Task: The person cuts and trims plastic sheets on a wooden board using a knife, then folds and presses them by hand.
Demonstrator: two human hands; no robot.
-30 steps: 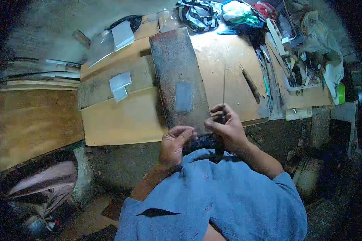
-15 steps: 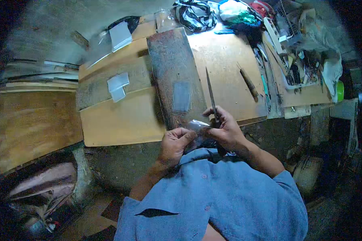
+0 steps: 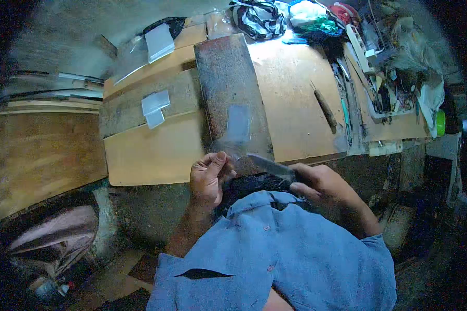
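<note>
My right hand [image 3: 321, 184] is wrapped round the handle of a knife [image 3: 270, 166], whose blade points left towards my other hand. A clear plastic piece [image 3: 231, 149], faint and partly blurred, is pinched in my left hand [image 3: 210, 173], just left of the blade tip. Both hands are at the near end of a dark worn board [image 3: 228, 67]. On that board, beyond my hands, lies a small stack of clear sheets [image 3: 238, 122].
More clear sheets [image 3: 155, 108] lie left of the board, and a white stack [image 3: 160, 42] is farther back. To the right are a wooden-handled pointed tool [image 3: 325, 110] and a tray of tools [image 3: 394, 111]. Plastic bags [image 3: 258, 19] sit at the back.
The knife has swung from pointing away from me to pointing left. My right hand has moved right and nearer my body. My left hand has shifted left and slightly up with the plastic.
</note>
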